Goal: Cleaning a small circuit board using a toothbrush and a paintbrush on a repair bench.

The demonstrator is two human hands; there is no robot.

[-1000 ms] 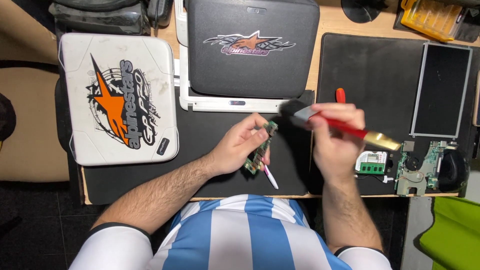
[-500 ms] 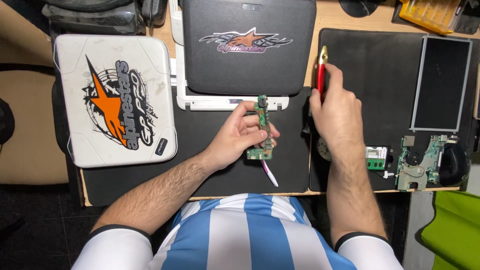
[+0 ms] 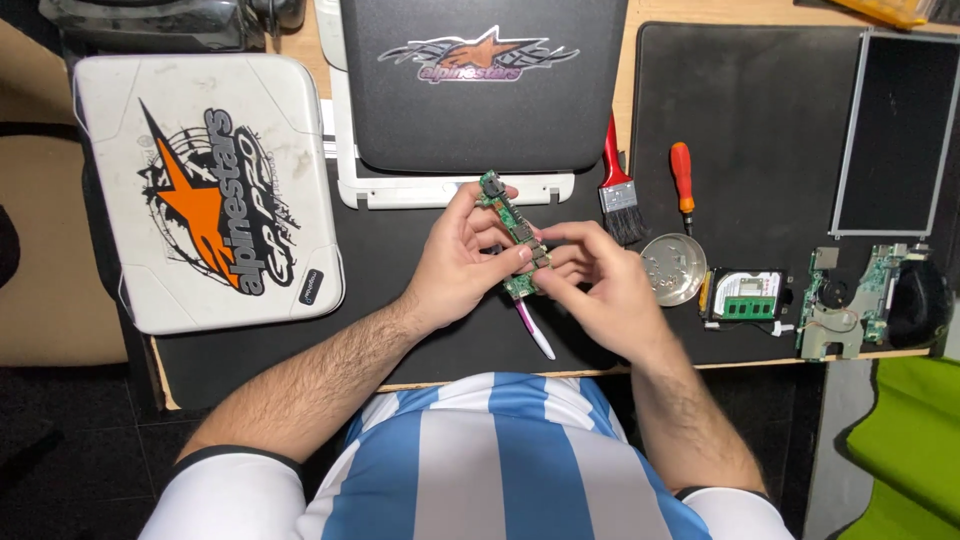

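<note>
While both hands [image 3: 530,270] pinch circuit board [image 3: 515,240], fingers hide its lower end.

Desk is pretty packed: a white laptop lid [image 3: 205,190] with an orange star graphic lies on the left, and a black laptop lid [image 3: 480,85] with a similar star sits top centre, on top of a white bezel frame [image 3: 440,190]. A black mat [image 3: 760,130] covers the right side. On it there's a red-handled brush [image 3: 618,190] with black bristles, a small orange-handled screwdriver [image 3: 683,185] just beside it, and a round metal dish [image 3: 673,268] below those 2. Right of the dish is a memory module [image 3: 748,295], then a green motherboard [image 3: 845,300]. A bare screen panel [image 3: 890,135] leans top right. A pink-and-white stick [image 3: 533,330] lies near the desk edge.
</note>
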